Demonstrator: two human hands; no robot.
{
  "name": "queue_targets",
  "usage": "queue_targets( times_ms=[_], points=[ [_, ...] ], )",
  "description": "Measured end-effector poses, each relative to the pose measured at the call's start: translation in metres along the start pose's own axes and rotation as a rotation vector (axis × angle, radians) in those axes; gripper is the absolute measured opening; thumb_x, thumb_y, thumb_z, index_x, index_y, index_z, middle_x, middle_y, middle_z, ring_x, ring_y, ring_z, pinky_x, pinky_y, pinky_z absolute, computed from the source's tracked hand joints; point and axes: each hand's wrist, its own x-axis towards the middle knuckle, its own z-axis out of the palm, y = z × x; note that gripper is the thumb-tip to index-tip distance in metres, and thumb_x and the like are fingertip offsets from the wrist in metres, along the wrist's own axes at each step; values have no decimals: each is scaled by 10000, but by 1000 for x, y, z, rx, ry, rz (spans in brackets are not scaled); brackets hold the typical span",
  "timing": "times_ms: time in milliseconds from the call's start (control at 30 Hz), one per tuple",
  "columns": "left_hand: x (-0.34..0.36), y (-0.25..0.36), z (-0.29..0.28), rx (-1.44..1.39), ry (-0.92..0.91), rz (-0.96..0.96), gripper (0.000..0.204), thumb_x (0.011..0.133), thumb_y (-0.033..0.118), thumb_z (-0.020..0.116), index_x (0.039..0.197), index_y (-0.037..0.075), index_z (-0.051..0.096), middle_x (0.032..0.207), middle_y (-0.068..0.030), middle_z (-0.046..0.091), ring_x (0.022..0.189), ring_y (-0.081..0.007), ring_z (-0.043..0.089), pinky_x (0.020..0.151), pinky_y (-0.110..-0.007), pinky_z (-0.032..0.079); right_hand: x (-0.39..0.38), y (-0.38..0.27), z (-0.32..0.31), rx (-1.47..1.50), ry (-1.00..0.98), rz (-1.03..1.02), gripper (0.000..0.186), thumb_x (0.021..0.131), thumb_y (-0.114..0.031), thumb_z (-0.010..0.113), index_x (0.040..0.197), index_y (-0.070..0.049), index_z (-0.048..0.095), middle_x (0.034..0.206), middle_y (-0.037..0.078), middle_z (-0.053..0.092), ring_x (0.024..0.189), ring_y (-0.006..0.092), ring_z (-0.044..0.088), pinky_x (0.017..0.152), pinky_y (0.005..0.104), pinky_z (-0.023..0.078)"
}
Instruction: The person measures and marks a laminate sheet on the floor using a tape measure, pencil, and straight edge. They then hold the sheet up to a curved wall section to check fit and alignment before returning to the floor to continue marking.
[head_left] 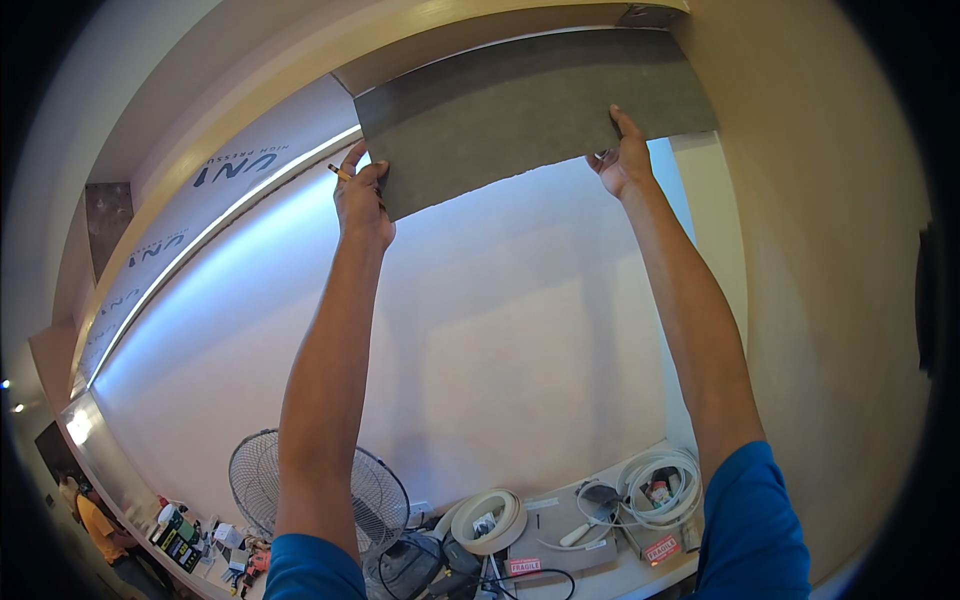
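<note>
Both my arms reach up to a dark grey rectangular panel [500, 120], tilted under the wooden frame overhead. My left hand [361, 200] grips its lower left corner, thumb on the near face. A thin pencil-like stick [341, 173] also pokes out between the fingers of that hand. At the lower edge, toward the right end, my right hand [627, 165] holds the panel with the thumb on the near face; its other fingers are partly hidden behind. The panel's lower edge looks slightly rough, and its right end is close to the wooden side wall [800, 200].
A lit strip [240, 205] runs along the upper left. Below stand a mesh fan [385, 500], a roll of edge tape [490, 520], cardboard boxes [560, 540], and a coil of white tubing [660, 480]. Tools and bottles [180, 535] lie at lower left; a person in yellow [100, 525] is beyond.
</note>
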Motion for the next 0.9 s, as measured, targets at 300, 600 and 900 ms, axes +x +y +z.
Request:
queue_targets(
  times_ms=[300,600,900],
  points=[
    [9,1,-17,19,-73,3,537,946,-14,604,1463,72,487,1288,-180,637,1162,-326,658,989,-452,609,-7,6,13,57,58,19,455,906,-459,752,1275,-232,612,1264,26,655,1134,237,613,868,422,521],
    [9,-7,-1,41,-35,5,518,959,-14,585,1460,67,480,1316,-174,621,1220,-308,623,1020,-454,596,-9,-10,3,-3,-30,-22,409,945,-483,696,1239,-210,613,1179,20,663,1028,208,632,805,432,525],
    [7,-7,1,43,-13,17,516,961,-16,580,1461,65,486,1305,-177,631,1225,-319,624,1017,-464,595,-7,-4,2,8,-17,-5,441,953,-487,689,1275,-198,603,1215,23,658,1055,217,628,813,423,529]
  ],
)
